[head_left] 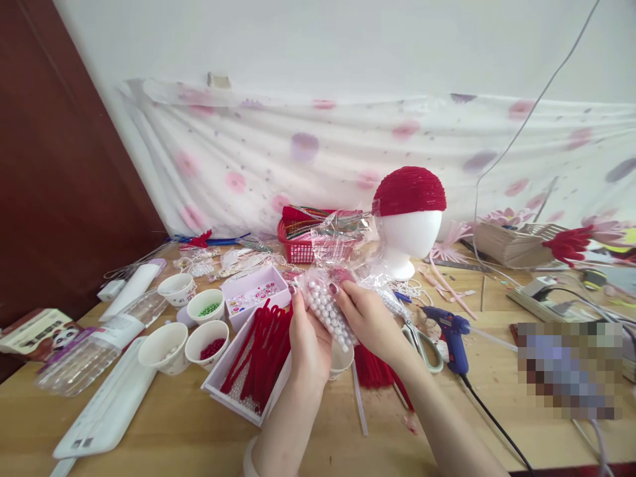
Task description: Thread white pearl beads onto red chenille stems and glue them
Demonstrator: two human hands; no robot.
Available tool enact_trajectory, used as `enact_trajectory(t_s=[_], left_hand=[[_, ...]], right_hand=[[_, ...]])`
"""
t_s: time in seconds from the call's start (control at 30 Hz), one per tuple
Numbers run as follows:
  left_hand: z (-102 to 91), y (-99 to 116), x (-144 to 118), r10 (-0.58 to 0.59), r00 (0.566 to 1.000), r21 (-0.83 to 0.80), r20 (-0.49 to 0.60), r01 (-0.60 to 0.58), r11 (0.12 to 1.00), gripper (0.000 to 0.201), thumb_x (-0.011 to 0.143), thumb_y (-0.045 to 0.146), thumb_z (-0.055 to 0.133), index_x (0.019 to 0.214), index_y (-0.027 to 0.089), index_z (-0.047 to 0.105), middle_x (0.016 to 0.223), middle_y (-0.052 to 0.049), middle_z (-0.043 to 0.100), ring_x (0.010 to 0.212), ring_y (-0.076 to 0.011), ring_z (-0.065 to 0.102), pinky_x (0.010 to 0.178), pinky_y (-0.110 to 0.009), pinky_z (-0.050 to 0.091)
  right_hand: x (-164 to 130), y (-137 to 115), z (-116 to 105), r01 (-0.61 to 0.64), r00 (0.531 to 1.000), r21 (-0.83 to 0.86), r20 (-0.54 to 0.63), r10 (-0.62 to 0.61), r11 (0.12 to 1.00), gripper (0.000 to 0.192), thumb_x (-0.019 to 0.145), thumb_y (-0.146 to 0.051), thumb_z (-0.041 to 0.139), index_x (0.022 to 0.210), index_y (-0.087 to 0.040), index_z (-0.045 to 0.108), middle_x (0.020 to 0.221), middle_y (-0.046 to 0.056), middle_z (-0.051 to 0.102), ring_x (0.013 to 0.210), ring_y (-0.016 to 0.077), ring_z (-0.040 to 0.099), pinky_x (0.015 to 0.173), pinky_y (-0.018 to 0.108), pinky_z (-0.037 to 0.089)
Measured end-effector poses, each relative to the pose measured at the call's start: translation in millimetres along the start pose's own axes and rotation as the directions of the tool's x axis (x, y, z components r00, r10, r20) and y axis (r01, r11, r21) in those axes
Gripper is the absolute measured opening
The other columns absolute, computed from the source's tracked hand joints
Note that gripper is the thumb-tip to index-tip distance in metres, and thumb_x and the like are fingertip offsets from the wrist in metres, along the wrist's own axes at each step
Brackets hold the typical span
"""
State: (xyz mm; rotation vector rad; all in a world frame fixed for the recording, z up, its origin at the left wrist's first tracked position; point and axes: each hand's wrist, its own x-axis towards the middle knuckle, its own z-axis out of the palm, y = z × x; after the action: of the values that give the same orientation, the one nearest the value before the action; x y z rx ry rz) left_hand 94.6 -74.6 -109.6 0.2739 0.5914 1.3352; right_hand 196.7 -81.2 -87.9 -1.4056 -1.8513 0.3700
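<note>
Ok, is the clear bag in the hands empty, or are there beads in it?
Not empty: many white pearl beads show through the clear bag, bunched between the left hand and right hand.

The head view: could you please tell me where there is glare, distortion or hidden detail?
In the head view, small bright glints on the clear bag of white beads; at the same view's left, the brown panel leans, probably wide-angle distortion; at its right, a pixelated patch hides what is there.

Bright, diffuse light; faint, soft shadows on table point(163, 424); glints on clear bead bag point(328, 311); edges stretched wide-angle; pixelated patch point(569, 371) at right
</note>
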Motion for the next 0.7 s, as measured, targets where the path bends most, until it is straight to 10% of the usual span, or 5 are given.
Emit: enact_trajectory(t_s=[0.33, 0.7], left_hand=[[-1.7, -6, -11, 0.008, 0.998, 0.095, -0.055, -0.002, 0.995, 0.017, 0.093, 0.018, 0.054, 0.100, 0.014, 0.069, 0.109, -0.011, 0.075, 0.108, -0.0228, 0.069, 0.095, -0.033, 0.053], [-4.2, -1, -6, -0.051, 0.989, 0.100, -0.138, 0.065, 0.993, 0.022, 0.098, 0.015, 0.046, 0.093, 0.015, 0.068, 0.090, -0.007, 0.075, 0.082, -0.0148, 0.073, 0.077, -0.025, 0.058]], right_hand=[[5, 1, 1, -0.055, 0.997, 0.318, 0.070, 0.034, 0.947, 0.033, 0.095, -0.035, 0.048, 0.066, -0.023, 0.039, 0.062, -0.005, 0.042, 0.058, 0.0134, 0.037, 0.054, 0.026, 0.028], [11, 14, 9, -0.304, 0.951, 0.766, 0.278, 0.135, 0.566, 0.050, 0.077, -0.063, 0.066, 0.065, -0.023, 0.038, 0.050, -0.011, 0.032, 0.039, 0.0053, 0.020, 0.038, 0.020, 0.016]])
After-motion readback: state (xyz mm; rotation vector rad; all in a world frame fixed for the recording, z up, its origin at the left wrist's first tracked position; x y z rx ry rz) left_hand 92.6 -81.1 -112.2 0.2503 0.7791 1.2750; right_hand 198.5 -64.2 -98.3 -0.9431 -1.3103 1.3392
